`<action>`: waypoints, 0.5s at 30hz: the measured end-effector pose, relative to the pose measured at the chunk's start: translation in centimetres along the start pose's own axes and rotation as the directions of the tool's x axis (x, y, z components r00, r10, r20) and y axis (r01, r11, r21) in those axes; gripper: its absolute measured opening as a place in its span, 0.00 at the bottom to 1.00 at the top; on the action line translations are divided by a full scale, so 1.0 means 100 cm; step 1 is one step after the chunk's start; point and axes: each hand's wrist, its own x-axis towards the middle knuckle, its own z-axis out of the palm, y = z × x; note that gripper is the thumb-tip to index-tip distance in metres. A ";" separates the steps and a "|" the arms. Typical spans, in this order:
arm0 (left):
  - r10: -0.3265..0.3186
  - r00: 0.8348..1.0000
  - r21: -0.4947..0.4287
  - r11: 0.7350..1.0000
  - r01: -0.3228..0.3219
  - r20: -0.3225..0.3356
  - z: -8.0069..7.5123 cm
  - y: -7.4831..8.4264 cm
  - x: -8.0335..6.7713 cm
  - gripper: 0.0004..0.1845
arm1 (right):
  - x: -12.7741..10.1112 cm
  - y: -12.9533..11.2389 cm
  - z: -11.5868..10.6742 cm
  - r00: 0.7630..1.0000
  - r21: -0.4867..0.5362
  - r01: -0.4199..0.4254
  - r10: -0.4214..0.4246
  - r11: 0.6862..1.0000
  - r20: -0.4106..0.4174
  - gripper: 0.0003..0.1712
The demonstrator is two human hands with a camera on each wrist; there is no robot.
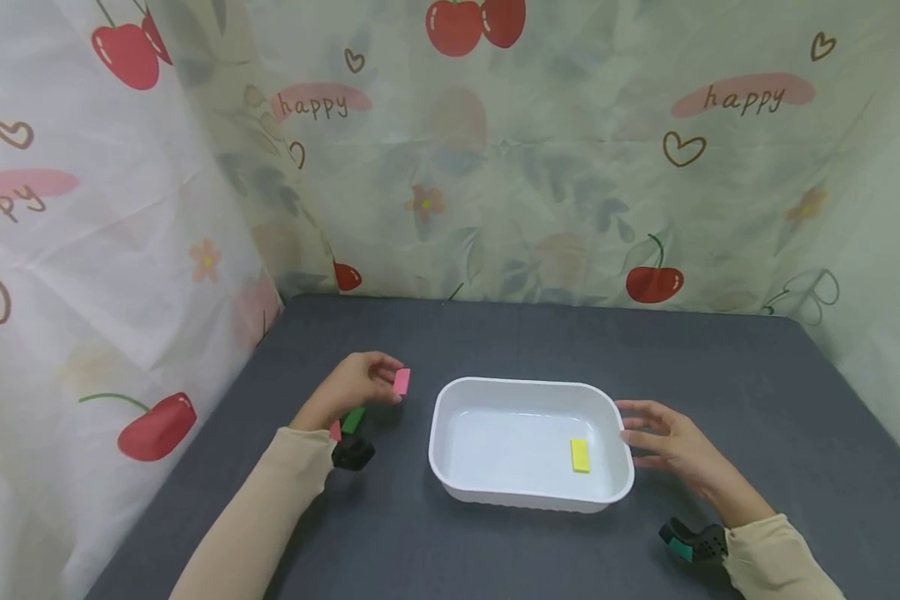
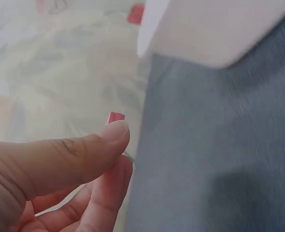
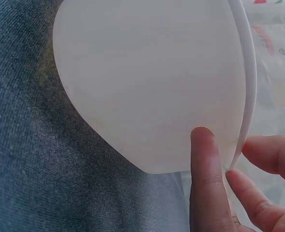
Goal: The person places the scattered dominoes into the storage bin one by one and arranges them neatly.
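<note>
My left hand (image 1: pixel 392 381) hovers just above the dark grey table (image 1: pixel 720 375), left of a white oval tray (image 1: pixel 450 400), and pinches a small pink block (image 1: pixel 402 381) between thumb and fingers. In the left wrist view only the block's tip (image 2: pixel 116 116) shows above my thumb (image 2: pixel 104 140). A yellow block (image 1: pixel 580 455) lies inside the tray at its right. My right hand (image 1: pixel 632 432) holds the tray's right end: the thumb (image 3: pixel 203 164) presses the outer wall (image 3: pixel 147 87) and the fingertips (image 3: pixel 258 154) sit at the rim.
A green block (image 1: pixel 354 418) and another pink piece (image 1: pixel 335 431) lie on the table under my left wrist. Cherry-print curtains (image 1: pixel 570 167) close off the back and left side. The table's far half and right side hold nothing.
</note>
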 end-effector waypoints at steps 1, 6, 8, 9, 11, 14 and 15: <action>0.015 1.000 -0.001 1.000 -0.015 0.003 0.001 0.003 -0.002 0.25 | 0.000 0.000 0.000 1.000 -0.002 0.001 -0.001 1.000 0.000 0.40; 0.084 0.996 -0.004 0.996 -0.084 0.008 0.007 0.022 -0.011 0.26 | -0.001 -0.001 0.000 1.000 0.000 0.004 -0.004 1.000 0.001 0.40; 0.105 0.994 -0.016 0.994 -0.105 0.010 0.011 0.028 -0.014 0.27 | -0.001 -0.001 0.000 1.000 0.003 0.002 -0.002 1.000 0.000 0.40; 0.111 0.994 -0.028 0.993 -0.111 0.012 0.013 0.031 -0.016 0.27 | -0.001 -0.001 0.000 1.000 0.003 0.002 -0.002 1.000 0.000 0.40; 0.118 0.993 -0.061 0.991 -0.116 0.021 0.017 0.037 -0.019 0.27 | -0.001 0.000 0.000 1.000 0.002 0.003 -0.003 1.000 -0.002 0.40; 0.133 0.990 -0.101 0.987 -0.128 0.039 0.025 0.046 -0.025 0.26 | 0.000 0.000 0.000 1.000 0.000 0.006 -0.006 1.000 -0.005 0.40; 0.138 0.989 -0.110 0.985 -0.132 0.047 0.028 0.048 -0.027 0.26 | 0.000 0.000 0.001 1.000 -0.002 0.007 -0.007 1.000 -0.005 0.40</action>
